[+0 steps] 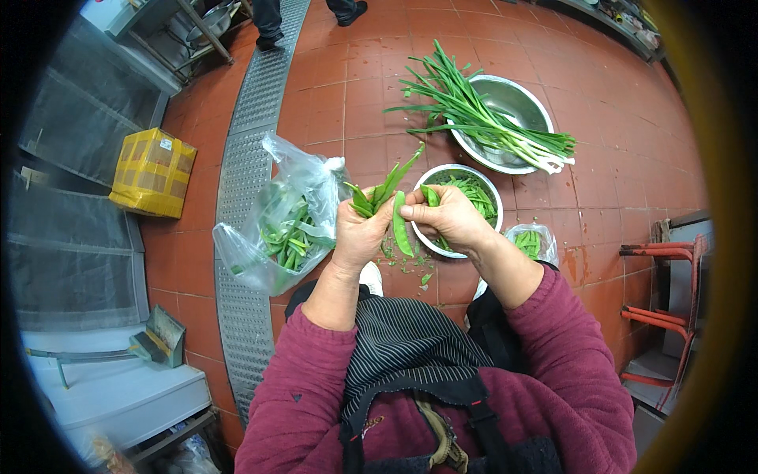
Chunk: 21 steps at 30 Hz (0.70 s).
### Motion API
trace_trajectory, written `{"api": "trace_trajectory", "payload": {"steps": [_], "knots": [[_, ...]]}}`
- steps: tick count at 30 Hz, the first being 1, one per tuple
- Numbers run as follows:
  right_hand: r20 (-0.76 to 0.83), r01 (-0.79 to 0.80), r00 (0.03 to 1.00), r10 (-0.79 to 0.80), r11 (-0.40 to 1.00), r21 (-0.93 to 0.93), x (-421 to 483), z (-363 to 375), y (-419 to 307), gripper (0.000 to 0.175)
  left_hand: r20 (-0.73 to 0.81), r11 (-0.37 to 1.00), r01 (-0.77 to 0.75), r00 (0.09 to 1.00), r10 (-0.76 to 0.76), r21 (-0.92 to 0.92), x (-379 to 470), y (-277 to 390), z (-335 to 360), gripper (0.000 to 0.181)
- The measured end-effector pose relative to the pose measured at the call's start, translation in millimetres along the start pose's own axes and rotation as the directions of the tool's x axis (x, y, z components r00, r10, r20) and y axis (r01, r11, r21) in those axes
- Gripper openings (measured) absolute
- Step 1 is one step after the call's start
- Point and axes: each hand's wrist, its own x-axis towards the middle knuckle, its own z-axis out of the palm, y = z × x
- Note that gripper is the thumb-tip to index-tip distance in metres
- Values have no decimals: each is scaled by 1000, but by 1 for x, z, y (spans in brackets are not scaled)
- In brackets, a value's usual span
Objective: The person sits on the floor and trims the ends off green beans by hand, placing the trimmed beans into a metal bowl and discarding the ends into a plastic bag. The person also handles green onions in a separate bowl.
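Note:
My left hand (362,232) grips several flat green pea pods (385,188), which fan out above its fingers. My right hand (447,218) pinches the top of one pod (401,228) that hangs between the two hands, and another green piece shows in its curled fingers. Beneath the right hand is a steel bowl (499,207) of green pods. A clear plastic bag (308,160) of green vegetables lies left of my left hand. Behind, a larger steel bowl (536,106) has a bunch of long green-leaved stalks (479,121) across it. A small plastic bag (529,244) holds more green pods at the right.
Green scraps (414,260) lie on the red tiled floor below my hands. A metal drain grating (246,172) runs along the left, beside a yellow-taped box (155,172). Red-framed metal stools (687,284) stand at the right. Another person's legs (267,21) are at the top, near metal shelving (201,35).

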Motion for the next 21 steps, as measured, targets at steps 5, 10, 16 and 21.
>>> {"api": "trace_trajectory", "payload": {"steps": [5, 10, 16, 21], "knots": [[-12, 9, 1000, -8, 999, 39, 3, -1, 1, 14, 13, 1000, -12, 1000, 11, 27, 0, 0, -3, 11], [-4, 57, 998, -57, 994, 88, 4, -3, -7, 12, 36, 996, -33, 999, 30, 88, -1, 1, -4, 10], [-12, 49, 999, -48, 994, 100, 7, -9, -7, 14, 73, 997, 48, 996, -52, 52, -1, 1, -3, 6], [-266, 196, 951, -154, 971, 137, 18, -27, -11, 15, 44, 997, 74, 996, -75, 34, -1, 2, -5, 5]]}}
